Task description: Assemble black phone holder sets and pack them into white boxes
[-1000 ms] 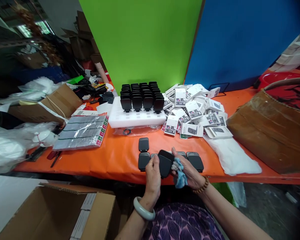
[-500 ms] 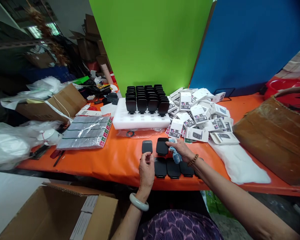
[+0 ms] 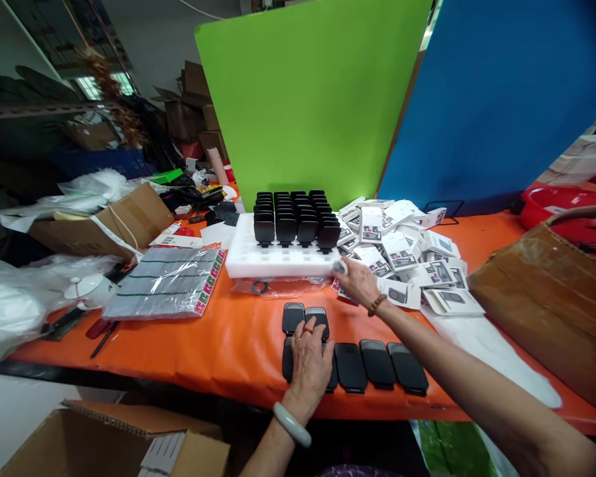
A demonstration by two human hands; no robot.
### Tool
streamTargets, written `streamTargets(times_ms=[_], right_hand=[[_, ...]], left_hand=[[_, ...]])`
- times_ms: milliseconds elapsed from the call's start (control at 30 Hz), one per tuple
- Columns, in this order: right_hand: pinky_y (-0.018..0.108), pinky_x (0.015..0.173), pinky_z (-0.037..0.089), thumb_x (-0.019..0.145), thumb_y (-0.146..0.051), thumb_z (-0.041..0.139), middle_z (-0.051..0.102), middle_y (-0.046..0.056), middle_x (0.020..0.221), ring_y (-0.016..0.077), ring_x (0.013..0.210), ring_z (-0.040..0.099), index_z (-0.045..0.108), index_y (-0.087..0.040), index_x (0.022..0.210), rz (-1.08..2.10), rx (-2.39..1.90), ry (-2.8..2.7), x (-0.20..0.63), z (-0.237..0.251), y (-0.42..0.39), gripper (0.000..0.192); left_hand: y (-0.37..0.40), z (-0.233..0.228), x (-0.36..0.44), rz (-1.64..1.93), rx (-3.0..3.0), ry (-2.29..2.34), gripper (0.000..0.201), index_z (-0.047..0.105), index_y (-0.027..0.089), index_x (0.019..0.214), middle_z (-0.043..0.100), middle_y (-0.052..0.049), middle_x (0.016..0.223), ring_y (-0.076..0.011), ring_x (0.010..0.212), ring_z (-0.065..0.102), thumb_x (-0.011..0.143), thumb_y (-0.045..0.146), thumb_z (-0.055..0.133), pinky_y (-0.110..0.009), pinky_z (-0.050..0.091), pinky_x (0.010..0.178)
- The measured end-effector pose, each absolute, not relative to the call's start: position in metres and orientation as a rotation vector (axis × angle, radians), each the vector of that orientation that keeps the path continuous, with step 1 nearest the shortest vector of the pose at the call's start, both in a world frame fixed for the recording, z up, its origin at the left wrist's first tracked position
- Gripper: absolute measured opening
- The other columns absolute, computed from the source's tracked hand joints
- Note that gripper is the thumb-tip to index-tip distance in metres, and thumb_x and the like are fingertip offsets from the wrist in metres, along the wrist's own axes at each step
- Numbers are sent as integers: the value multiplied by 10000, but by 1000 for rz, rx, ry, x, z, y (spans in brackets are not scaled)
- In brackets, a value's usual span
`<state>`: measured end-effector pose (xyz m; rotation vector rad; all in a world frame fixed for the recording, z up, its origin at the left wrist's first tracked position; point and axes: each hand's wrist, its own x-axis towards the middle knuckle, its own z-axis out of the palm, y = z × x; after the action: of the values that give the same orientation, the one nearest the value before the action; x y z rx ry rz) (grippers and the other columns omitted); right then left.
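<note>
Your left hand (image 3: 309, 361) lies flat, fingers released, on the black pads (image 3: 350, 361) set in rows near the front edge of the orange worktop (image 3: 218, 334); its fingertips touch the back row of two pads, and its palm covers part of the front row. Your right hand (image 3: 358, 281) reaches forward to the near right corner of the white foam tray (image 3: 278, 258), which carries upright black pads; whether it grips anything cannot be told. A heap of white cartons (image 3: 407, 255) lies just right of the tray. A cardboard box (image 3: 546, 301) stands at the far right.
</note>
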<state>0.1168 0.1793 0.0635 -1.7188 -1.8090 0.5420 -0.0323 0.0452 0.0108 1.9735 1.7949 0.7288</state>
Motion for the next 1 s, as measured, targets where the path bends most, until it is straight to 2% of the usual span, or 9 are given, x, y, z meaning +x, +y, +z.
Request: streamTargets(times_ms=[100, 267, 467, 600, 700, 767, 833, 933, 1000], right_hand=[[316, 695, 392, 820, -276, 553, 610, 118, 1021, 253, 870, 557, 573, -171, 1019, 162, -1718, -1789, 124, 96, 230, 226], [321, 728, 409, 740, -226, 641, 630, 80, 918, 239, 848, 557, 613, -178, 926, 287, -1617, -1973, 131, 118, 284, 195], [278, 639, 415, 684, -283, 684, 605, 7, 686, 183, 693, 550, 589, -188, 687, 504, -1471, -1954, 136, 111, 299, 135], [250, 602, 411, 733, -346, 629, 593, -3, 722, 138, 659, 527, 567, -181, 755, 555, -1341, -1799, 145, 136, 291, 178], [237, 544, 376, 686, -378, 688, 553, -25, 670, 104, 584, 477, 543, -179, 719, 728, -1195, -1618, 162, 167, 267, 248], [239, 516, 366, 611, -361, 757, 541, -30, 617, 99, 545, 469, 544, -175, 666, 944, -1191, -1526, 173, 182, 241, 288], [241, 504, 376, 572, -344, 789, 558, -19, 606, 104, 534, 484, 558, -168, 645, 1139, -1247, -1452, 180, 184, 212, 300], [239, 505, 393, 566, -358, 801, 588, 0, 628, 109, 542, 505, 566, -164, 655, 1378, -1265, -1354, 182, 166, 176, 317], [245, 513, 408, 595, -391, 777, 587, 2, 633, 114, 544, 506, 557, -167, 675, 1486, -1246, -1358, 179, 146, 158, 324]], left_hand=[[74, 26, -31, 644, 2072, 1806, 447, 536, 176, 1306, 475, -139, 1434, -352, 1365, 338, 859, 195, 531, -522, 349, 1063], [145, 47, -48, 568, 2270, 1943, 591, 382, 170, 1438, 328, -113, 1537, -391, 1425, 179, 872, 244, 534, -559, 237, 1116], [182, 41, -65, 447, 2232, 2010, 570, 429, 185, 1416, 347, -132, 1523, -410, 1429, 142, 867, 264, 559, -640, 156, 1106], [178, 36, -68, 601, 2066, 1907, 646, 447, 206, 1403, 313, -110, 1543, -361, 1452, 74, 788, 155, 641, -599, 32, 1139], [177, 45, -67, 705, 1950, 1837, 605, 506, 187, 1354, 333, -125, 1532, -351, 1457, 46, 769, 130, 647, -585, -13, 1140], [175, 58, -63, 780, 1855, 1780, 459, 573, 165, 1280, 392, -146, 1496, -360, 1450, 84, 824, 198, 599, -584, 37, 1139], [166, 73, -55, 848, 1750, 1678, 370, 617, 154, 1206, 502, -163, 1407, -348, 1404, 261, 921, 323, 452, -549, 200, 1118], [131, 91, -38, 877, 1592, 1442, 615, 618, 141, 1185, 648, -172, 1204, -291, 1124, 601, 975, 483, 152, -448, 473, 926], [100, 96, -27, 813, 1197, 1048, 691, 620, 118, 1165, 676, -192, 1123, -292, 940, 681, 943, 583, 160, -426, 542, 773]])
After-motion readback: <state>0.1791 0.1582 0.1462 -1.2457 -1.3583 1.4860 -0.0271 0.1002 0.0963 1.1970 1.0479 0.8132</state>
